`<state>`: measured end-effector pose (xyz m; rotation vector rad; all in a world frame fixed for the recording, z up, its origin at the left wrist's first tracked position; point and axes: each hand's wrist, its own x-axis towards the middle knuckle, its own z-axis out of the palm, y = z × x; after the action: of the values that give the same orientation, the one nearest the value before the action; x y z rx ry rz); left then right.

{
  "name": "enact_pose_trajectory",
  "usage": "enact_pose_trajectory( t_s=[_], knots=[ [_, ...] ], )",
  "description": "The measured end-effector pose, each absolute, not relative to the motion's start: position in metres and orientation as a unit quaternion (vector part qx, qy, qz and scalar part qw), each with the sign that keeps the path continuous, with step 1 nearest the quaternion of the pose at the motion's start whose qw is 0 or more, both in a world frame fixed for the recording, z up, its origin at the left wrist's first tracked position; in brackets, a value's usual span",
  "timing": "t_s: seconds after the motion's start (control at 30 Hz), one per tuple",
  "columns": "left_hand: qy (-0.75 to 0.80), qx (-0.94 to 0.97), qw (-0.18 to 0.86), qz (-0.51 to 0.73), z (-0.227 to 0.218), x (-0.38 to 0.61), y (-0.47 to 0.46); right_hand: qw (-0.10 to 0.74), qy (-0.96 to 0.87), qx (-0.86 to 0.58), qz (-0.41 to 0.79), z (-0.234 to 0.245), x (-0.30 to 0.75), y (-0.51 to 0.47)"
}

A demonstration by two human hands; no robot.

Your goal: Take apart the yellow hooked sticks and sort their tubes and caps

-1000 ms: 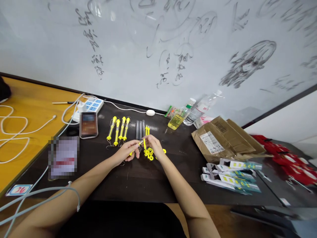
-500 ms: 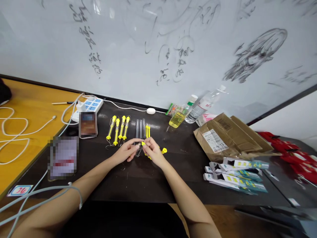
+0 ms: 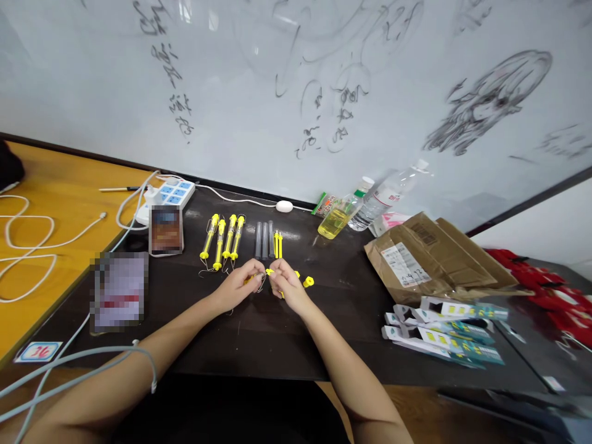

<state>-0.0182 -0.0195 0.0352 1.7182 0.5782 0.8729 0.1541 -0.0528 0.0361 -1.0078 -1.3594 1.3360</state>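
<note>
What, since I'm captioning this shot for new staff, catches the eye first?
The left hand and right hand meet mid-table, both pinching a small yellow part. Just beyond them, to the left, lies a row of four yellow-capped tubes, and behind everything a scribbled whiteboard fills the wall.
</note>
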Motion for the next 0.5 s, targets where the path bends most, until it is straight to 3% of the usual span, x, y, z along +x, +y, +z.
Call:
enact_pose_trajectory(
  t_s=[0.13,0.4,0.5],
  knots=[
    [0.249,0.746,0.492,0.374,0.04,-0.021,-0.022,0.47,-0.588,-0.427,0.501,0.04,0.155,-0.057],
    [0.261,0.763,0.465,0.365,0.042,-0.023,-0.026,0.388,-0.749,-0.504,0.184,0.044,0.158,-0.07],
    [0.262,0.771,0.447,0.371,0.041,-0.022,-0.026,0.378,-0.757,-0.51,0.154,0.043,0.158,-0.07]
  ],
)
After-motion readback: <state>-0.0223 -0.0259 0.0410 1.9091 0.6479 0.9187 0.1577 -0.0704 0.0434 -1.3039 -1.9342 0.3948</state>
